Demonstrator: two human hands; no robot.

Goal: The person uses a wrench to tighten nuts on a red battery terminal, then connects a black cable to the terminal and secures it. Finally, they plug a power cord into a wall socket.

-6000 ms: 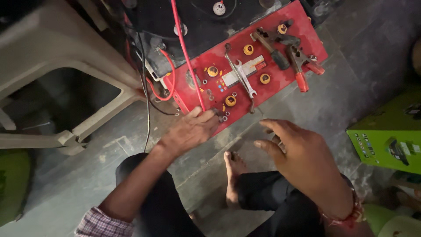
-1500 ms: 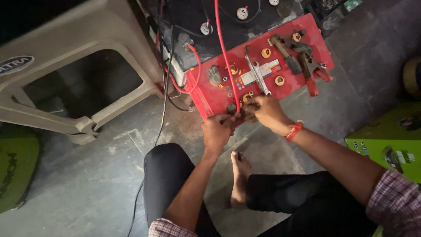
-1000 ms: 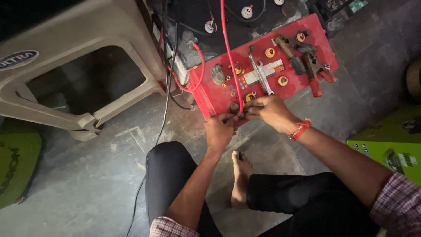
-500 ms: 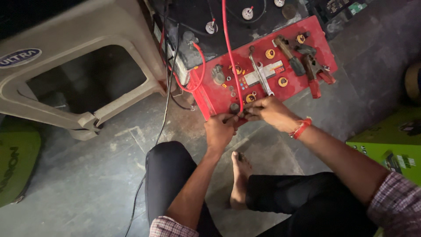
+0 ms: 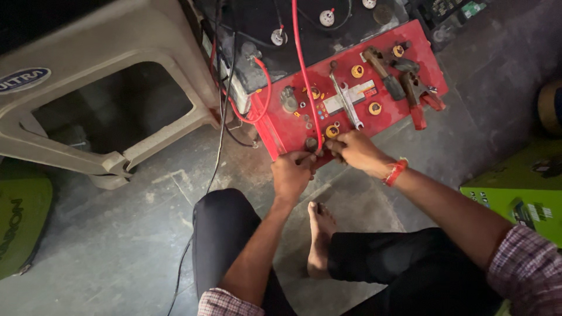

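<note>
Two hands at red battery's [image 5: 351,99] 6 o'clock edge: left hand [image 5: 291,174], right hand [image 5: 353,150] pinch red cable [image 5: 304,70] end; terminal hidden, grip unchanged.

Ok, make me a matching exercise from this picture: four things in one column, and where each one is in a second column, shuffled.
Things:
1. spanner
2. red cable
3. plastic stool
4. green box

Places:
A. on the floor, far right
B. flat on the red battery top
C. left of the battery
D. runs down to the corner where the left hand and right hand meet

Pairs: 1-B, 2-D, 3-C, 4-A
</note>
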